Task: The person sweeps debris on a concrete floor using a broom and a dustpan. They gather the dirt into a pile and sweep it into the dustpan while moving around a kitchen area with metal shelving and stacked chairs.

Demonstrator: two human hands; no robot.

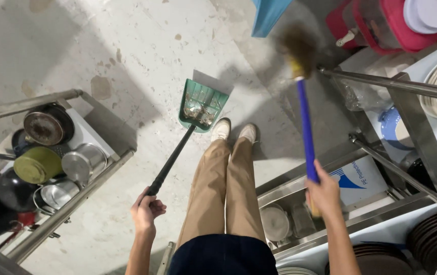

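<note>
Green plastic forms the scoop of the dustpan (pixel 201 104), which rests on the concrete floor (pixel 142 46) just in front of the person's light shoes (pixel 235 131), with a small heap of debris lying inside it. I judge the dustpan to be light and rather stiff, and its long black handle (pixel 170 163) is the natural place to hold it; if the pan tilts forward, the loose debris could slide out. The left hand (pixel 146 209) is closed around the top end of this handle, the arm bent and kept near the body. The right hand (pixel 323 193) is closed around the blue stick of the broom (pixel 307 132), quite low on the stick. The bristle head (pixel 298 48) points away from the person and looks blurred; whether it touches the floor I cannot tell. The broom also seems light, the stick rigid and the bristles soft. The right arm reaches forward beside a metal rack (pixel 381 81) with plates. On the left side stands another metal shelf (pixel 76 188) with pots (pixel 83 162) and pans.
</note>
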